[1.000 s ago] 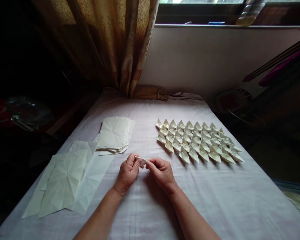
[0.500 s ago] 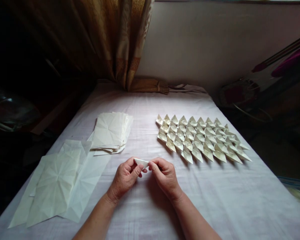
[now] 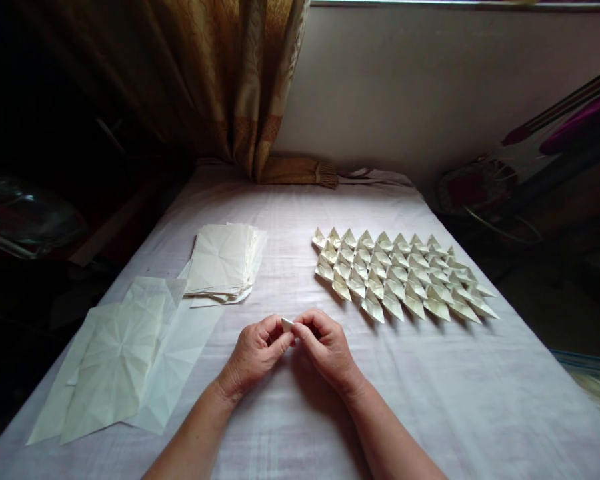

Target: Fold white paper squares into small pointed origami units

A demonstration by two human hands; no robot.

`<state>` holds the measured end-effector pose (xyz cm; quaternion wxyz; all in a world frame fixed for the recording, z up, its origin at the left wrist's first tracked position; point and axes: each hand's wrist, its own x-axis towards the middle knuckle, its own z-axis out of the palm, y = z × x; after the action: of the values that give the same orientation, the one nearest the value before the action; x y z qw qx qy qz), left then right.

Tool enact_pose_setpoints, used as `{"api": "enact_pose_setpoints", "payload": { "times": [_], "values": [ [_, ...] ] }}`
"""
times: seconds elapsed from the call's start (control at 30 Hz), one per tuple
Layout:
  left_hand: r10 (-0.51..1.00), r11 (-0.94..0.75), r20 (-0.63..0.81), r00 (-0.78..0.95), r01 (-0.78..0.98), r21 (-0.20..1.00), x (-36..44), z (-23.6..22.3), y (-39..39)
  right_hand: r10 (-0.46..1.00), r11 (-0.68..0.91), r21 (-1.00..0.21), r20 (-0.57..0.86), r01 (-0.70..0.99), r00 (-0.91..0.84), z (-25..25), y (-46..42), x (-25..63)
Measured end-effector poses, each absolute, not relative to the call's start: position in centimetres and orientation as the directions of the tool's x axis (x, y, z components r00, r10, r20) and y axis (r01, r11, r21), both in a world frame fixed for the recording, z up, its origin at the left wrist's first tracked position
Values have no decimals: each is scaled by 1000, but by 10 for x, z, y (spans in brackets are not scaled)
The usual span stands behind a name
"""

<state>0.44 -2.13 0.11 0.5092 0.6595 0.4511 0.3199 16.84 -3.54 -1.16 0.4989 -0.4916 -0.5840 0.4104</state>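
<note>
A small piece of folded white paper (image 3: 287, 325) is pinched between my two hands, above the cloth near the middle of the view. My left hand (image 3: 255, 350) is closed on its left side, thumb against the fingertips. On its right side my right hand (image 3: 327, 347) grips it between thumb and bent fingers. The fingers cover most of the paper, so its full shape is hidden. To the right beyond my hands, several folded paper boats (image 3: 395, 270) stand close together in rows.
A stack of creased paper sheets (image 3: 220, 260) lies left of centre. Nearer, loose creased sheets (image 3: 117, 353) overlap on the pale tablecloth (image 3: 430, 400). A gold curtain (image 3: 255, 87) hangs at the back, its brown fringed tieback (image 3: 297, 171) resting on the far edge.
The view has tilted downward, losing most of the window ledge. The folded paper has turned in my fingers and shows less now; my hands have drawn closer together.
</note>
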Motion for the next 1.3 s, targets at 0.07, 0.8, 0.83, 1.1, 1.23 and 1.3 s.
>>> {"api": "enact_pose_setpoints", "payload": {
  "times": [0.07,0.8,0.83,1.1,1.23,1.3],
  "values": [
    [931,-77,-23,366,258,963,4,2,-20,991,134,-983,133,128,-17,-14,-35,170],
    [942,-78,-23,334,285,955,7,-1,-20,999,16,-997,12,-74,52,-13,-32,172],
    [939,-58,-39,341,268,962,7,-2,-20,999,11,-998,9,-69,31,-12,-32,173],
    [934,-82,-23,355,280,957,6,1,-21,998,58,-997,60,50,33,-13,-31,175],
    [937,-66,-43,348,295,953,7,2,-21,963,174,-948,220,267,157,-17,-35,169],
    [939,-53,-54,339,297,953,7,1,-21,943,207,-918,279,338,181,-17,-36,167]
  ]
}}
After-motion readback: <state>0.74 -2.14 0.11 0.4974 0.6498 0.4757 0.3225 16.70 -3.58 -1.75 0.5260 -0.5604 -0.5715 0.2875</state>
